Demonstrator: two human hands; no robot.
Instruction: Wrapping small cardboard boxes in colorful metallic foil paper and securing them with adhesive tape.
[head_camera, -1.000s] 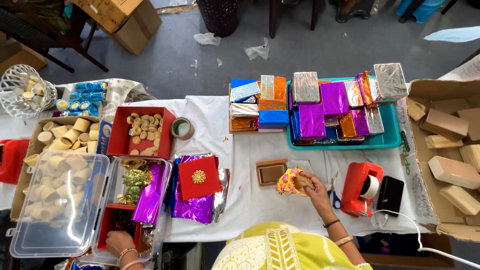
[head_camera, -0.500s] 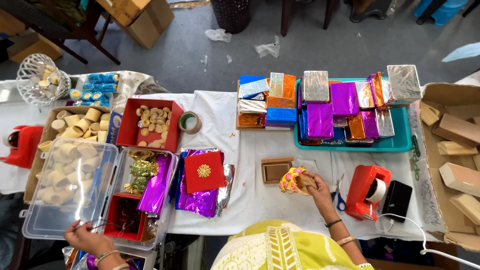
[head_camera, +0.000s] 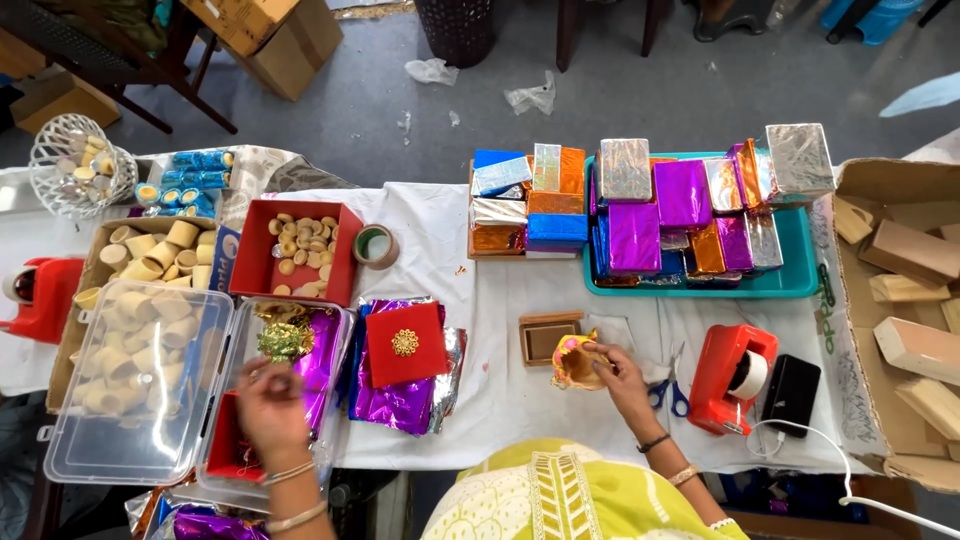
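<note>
My left hand (head_camera: 268, 408) reaches open-fingered into the clear tray (head_camera: 335, 330) at nine o'clock; my right hand (head_camera: 615, 368) grasps what looks like a gold-wrapped piece (head_camera: 572, 362) on the counter (head_camera: 500, 400).

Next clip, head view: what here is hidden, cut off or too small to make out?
- Left hand: seen from the back over the red tray; whether its fingers pinch anything is hidden.
- Right hand: fingertips rest on a small gold pouch; its contents cannot be seen.
- Small wooden box: too small to tell whether anything is inside.
- Cardboard box of wooden blocks: cut off by the right edge.
- Red tray: the hand and wrist cover its contents.
</note>
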